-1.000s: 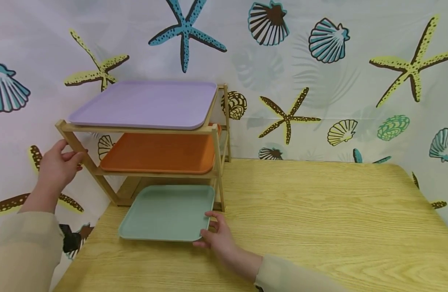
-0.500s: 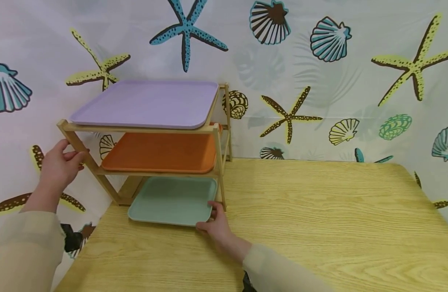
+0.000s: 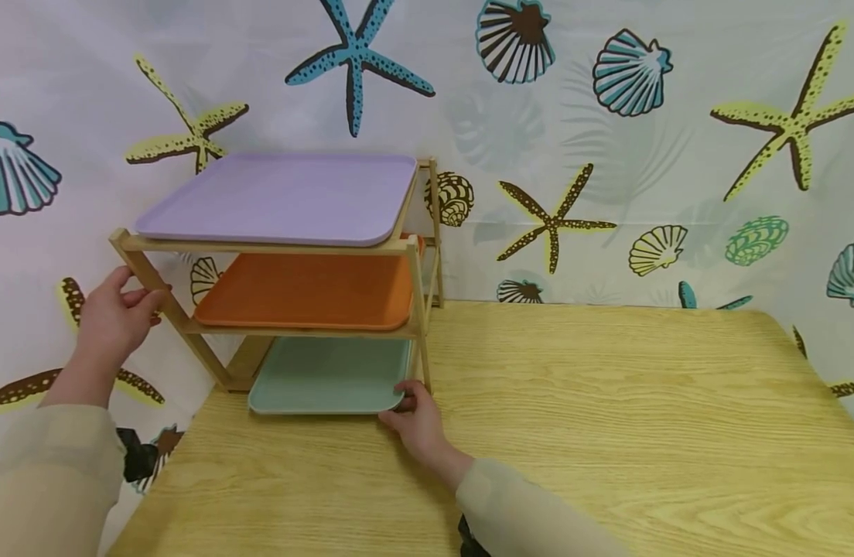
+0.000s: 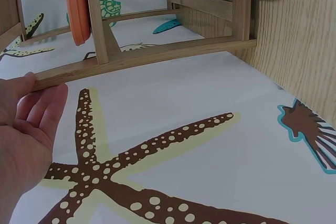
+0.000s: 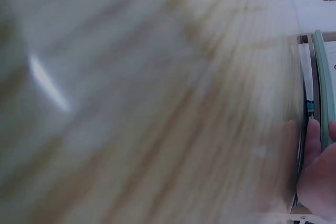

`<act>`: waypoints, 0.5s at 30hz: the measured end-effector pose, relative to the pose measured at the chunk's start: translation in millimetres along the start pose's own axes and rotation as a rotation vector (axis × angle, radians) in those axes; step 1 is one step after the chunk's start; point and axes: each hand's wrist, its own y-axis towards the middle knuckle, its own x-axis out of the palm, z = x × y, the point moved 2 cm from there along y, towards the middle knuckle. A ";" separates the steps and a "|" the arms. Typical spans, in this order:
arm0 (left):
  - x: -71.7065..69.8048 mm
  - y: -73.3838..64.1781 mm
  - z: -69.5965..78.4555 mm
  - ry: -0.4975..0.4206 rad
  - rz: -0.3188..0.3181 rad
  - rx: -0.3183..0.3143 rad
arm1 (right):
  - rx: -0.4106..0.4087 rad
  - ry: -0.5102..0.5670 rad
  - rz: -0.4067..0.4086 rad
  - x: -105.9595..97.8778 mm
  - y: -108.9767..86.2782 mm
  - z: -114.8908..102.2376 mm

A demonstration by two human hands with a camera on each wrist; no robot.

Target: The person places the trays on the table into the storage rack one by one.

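Note:
A three-tier wooden rack [image 3: 208, 362] stands at the left of the head view. My left hand [image 3: 114, 321] grips its front left post; in the left wrist view the thumb and fingers [image 4: 51, 111] lie on either side of that post. On the bottom tier is a pale green tray [image 3: 329, 379], its front part jutting out past the rack. My right hand [image 3: 421, 425] pinches the tray's front right corner. Above it lie an orange tray [image 3: 309, 290] on the middle tier and a lilac tray [image 3: 281, 197] on top.
The rack rests on a light wood-grain table [image 3: 594, 418], which stretches away to its right. A white cloth [image 3: 643, 170] printed with starfish and shells hangs behind and along both sides. Much of the right wrist view is blurred wood grain.
My right hand has pushed the green tray away from me, further into the bottom tier, and its front edge has straightened. The left hand keeps its grip on the post.

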 end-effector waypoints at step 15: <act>-1.2 -2.3 0.8 -0.040 0.002 0.002 | 0.030 0.045 0.108 14.7 20.8 6.4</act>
